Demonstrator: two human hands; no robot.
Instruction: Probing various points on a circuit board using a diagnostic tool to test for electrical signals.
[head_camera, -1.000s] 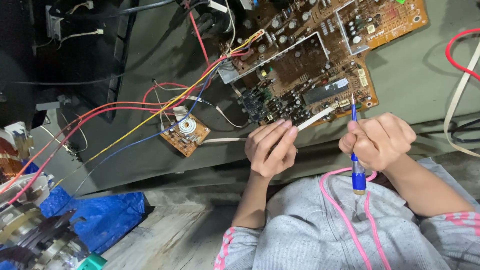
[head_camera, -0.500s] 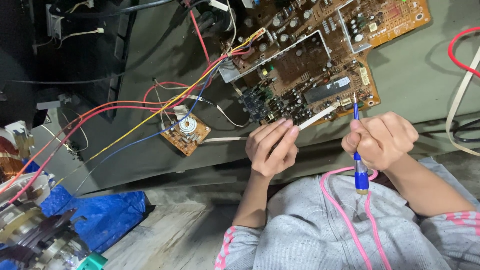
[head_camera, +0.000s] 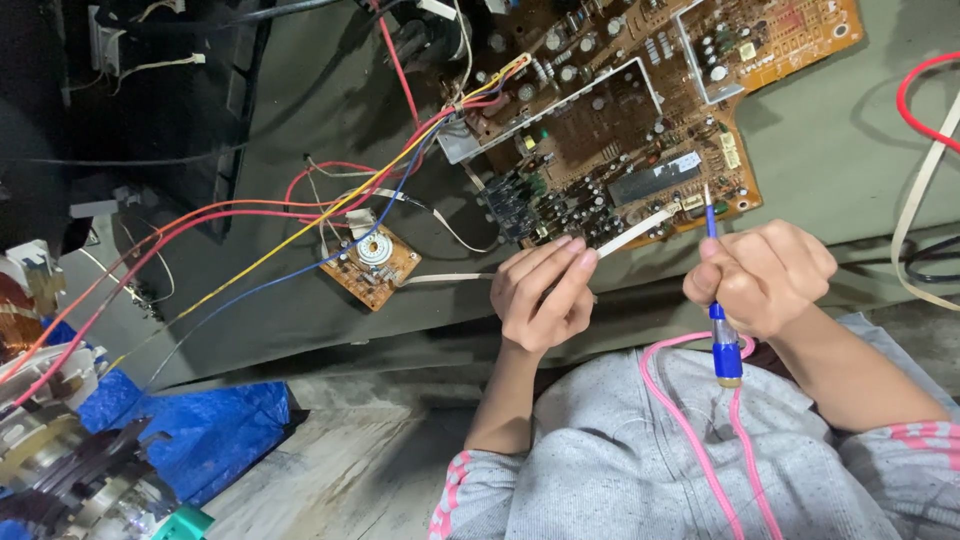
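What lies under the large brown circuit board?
The large circuit board rests on a grey-green surface, visible around its edges. Coloured wires run from its left end. Whatever sits directly beneath the board is covered.

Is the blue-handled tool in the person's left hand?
No: the blue-handled tool is gripped in the right hand, while the left hand holds a thin white strip toward the circuit board.

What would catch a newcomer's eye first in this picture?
The large brown circuit board at the top, crowded with components. Just below it, the right hand grips a blue-handled soldering iron, tip at the board's edge, while the left hand pinches a white strip. Red, yellow and blue wires fan leftward.
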